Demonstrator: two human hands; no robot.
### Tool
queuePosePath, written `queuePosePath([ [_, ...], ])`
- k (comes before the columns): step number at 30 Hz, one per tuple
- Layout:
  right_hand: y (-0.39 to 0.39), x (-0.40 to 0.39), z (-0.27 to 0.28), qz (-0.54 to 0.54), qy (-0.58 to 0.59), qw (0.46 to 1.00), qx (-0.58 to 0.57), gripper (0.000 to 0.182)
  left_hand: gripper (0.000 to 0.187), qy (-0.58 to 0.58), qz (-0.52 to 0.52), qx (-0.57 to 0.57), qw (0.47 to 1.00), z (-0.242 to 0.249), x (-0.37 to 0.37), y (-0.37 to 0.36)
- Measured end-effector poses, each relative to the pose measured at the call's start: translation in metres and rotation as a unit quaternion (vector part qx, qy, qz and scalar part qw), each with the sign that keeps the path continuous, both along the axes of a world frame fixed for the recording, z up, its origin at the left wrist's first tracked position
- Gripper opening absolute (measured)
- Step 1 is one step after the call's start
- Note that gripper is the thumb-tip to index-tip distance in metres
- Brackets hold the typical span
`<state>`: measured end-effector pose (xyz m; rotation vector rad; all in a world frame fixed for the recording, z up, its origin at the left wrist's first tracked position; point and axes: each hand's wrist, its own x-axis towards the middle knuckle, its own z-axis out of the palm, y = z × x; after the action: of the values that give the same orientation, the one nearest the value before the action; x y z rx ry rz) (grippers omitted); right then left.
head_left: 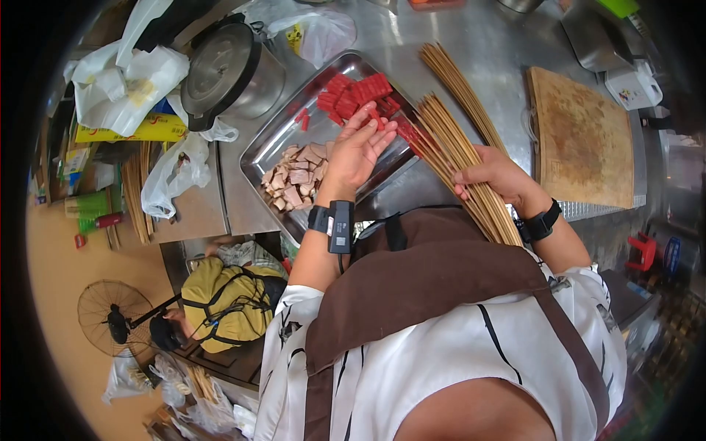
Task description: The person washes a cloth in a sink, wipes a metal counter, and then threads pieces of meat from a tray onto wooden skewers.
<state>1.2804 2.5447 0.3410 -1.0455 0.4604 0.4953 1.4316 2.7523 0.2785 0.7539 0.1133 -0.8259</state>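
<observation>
My left hand (356, 153) is above the metal tray (254, 158), palm partly up, with its thumb and fingers closed on a small red food piece (374, 116). My right hand (494, 176) grips a thick bundle of bamboo skewers (471, 195). Their tips point up and left toward my left hand, and several are stained red near the tray's right edge. Behind my left fingers, a pile of red food pieces (371, 87) lies in the tray. Pale chunks of meat (299, 175) fill its near left corner, partly covered by my left forearm.
More bamboo skewers (457, 87) lie on the steel table (500, 44). A wooden cutting board (581, 140) is to the right, a lidded pot (224, 70) to the left. Plastic bags (125, 81) crowd the far left. A person with a yellow backpack (234, 303) is near a fan (115, 317).
</observation>
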Motion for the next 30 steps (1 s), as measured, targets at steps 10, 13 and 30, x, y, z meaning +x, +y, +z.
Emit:
queuePosePath([
  [10, 0.005, -0.002, 0.006, 0.016, -0.009, 1.0, -0.011, 0.026, 0.022, 0.024, 0.052, 0.035, 0.998, -0.006, -0.003, -0.021],
  [13, 0.005, -0.004, 0.003, 0.035, -0.007, 0.999, -0.015, 0.028, 0.025, 0.025, 0.058, 0.039, 0.997, -0.007, -0.003, -0.024],
  [30, 0.005, -0.004, -0.002, 0.041, -0.006, 0.999, -0.017, 0.025, 0.028, -0.009, 0.072, 0.035, 0.997, -0.001, -0.011, -0.028],
])
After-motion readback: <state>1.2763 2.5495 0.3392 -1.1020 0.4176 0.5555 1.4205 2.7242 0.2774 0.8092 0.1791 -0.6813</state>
